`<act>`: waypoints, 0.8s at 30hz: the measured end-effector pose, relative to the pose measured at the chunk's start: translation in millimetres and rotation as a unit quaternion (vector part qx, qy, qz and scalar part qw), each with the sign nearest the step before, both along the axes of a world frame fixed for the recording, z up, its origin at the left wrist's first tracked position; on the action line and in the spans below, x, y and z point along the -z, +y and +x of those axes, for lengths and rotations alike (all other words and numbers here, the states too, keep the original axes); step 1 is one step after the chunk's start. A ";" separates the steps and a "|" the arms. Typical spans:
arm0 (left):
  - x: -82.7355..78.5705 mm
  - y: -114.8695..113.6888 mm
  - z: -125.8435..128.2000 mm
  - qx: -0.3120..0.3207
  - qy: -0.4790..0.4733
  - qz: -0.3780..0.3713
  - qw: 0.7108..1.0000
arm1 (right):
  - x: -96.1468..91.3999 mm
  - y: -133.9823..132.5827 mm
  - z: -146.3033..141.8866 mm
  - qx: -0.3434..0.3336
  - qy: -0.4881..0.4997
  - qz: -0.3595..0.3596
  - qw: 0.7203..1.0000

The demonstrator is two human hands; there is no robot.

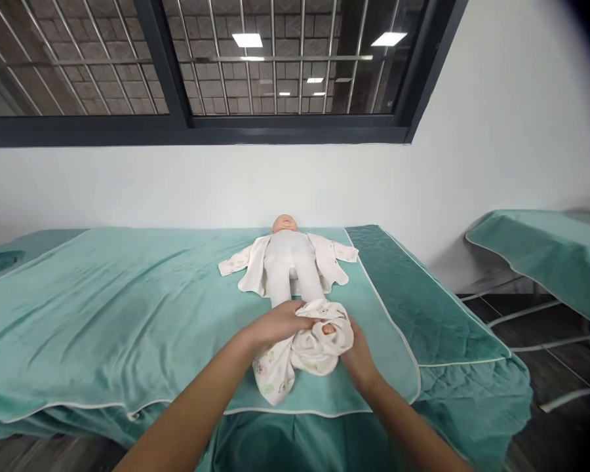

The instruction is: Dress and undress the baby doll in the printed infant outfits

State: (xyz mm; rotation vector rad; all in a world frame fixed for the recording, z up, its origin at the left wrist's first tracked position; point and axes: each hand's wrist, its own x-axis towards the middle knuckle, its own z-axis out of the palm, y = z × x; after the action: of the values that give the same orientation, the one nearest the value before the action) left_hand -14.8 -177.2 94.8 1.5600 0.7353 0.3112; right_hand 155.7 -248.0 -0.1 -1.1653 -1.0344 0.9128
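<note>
A baby doll (292,252) lies on its back, head toward the wall, its legs pointing at me. An open white baby jacket (341,252) with a small print is on its arms, the fronts spread to both sides. At the doll's feet, my left hand (288,322) and my right hand (358,351) grip printed white baby pants (319,351). One leg of the pants is bunched into a ring, with a bit of the doll's foot (328,329) showing through it. The other pant leg hangs loose on the left. Fingers of my right hand are partly hidden behind the cloth.
Under the doll is a green velvety cover (152,314) with white piping, over a darker quilted bedspread (398,282). Behind it stands a white wall (201,187) below a barred window (285,72). Another green-covered bed (545,249) is at the right.
</note>
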 end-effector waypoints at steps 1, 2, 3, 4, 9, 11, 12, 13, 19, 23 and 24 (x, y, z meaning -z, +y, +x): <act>-2.0 0.5 -3.3 0.010 -0.028 -0.050 0.998 | 0.0 2.6 1.6 0.006 -0.001 0.010 1.000; -3.5 1.7 -6.1 0.023 -0.047 -0.089 0.995 | 1.1 6.2 3.1 0.011 0.002 0.018 1.000; -4.4 3.8 -8.3 0.038 -0.055 -0.115 0.991 | 3.0 10.5 4.4 0.016 0.008 0.024 1.000; -4.6 6.6 -9.7 0.048 -0.055 -0.126 0.989 | 5.6 15.3 5.3 0.022 0.015 0.025 0.999; -3.9 26.5 -7.3 0.009 -0.014 -0.021 1.000 | 11.9 37.1 7.2 0.046 0.015 0.014 0.999; -5.3 33.7 -4.1 -0.017 -0.001 0.055 0.998 | 8.2 43.1 8.5 0.050 -0.005 0.015 0.999; -5.9 36.9 -2.4 -0.029 0.003 0.088 0.996 | 5.7 46.1 9.4 0.051 -0.017 0.017 0.998; -6.3 40.1 -0.8 -0.040 0.007 0.114 0.993 | 3.3 49.4 10.5 0.054 -0.032 0.020 0.998; 1.1 55.4 11.2 -0.134 0.037 0.240 0.961 | -0.1 73.6 19.6 0.076 -0.088 0.031 0.993; 9.0 55.1 17.1 -0.189 0.044 0.294 0.936 | 9.4 79.9 25.2 0.076 -0.072 0.016 0.994; 10.7 53.7 16.1 -0.189 0.034 0.285 0.939 | 12.4 79.8 26.3 0.080 -0.061 0.013 0.995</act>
State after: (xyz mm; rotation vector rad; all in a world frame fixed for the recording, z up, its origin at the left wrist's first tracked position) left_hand 1.3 -123.5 84.1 1.9723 1.0649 0.8167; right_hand 182.0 -168.2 -12.5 -1.2749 -1.0316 0.7074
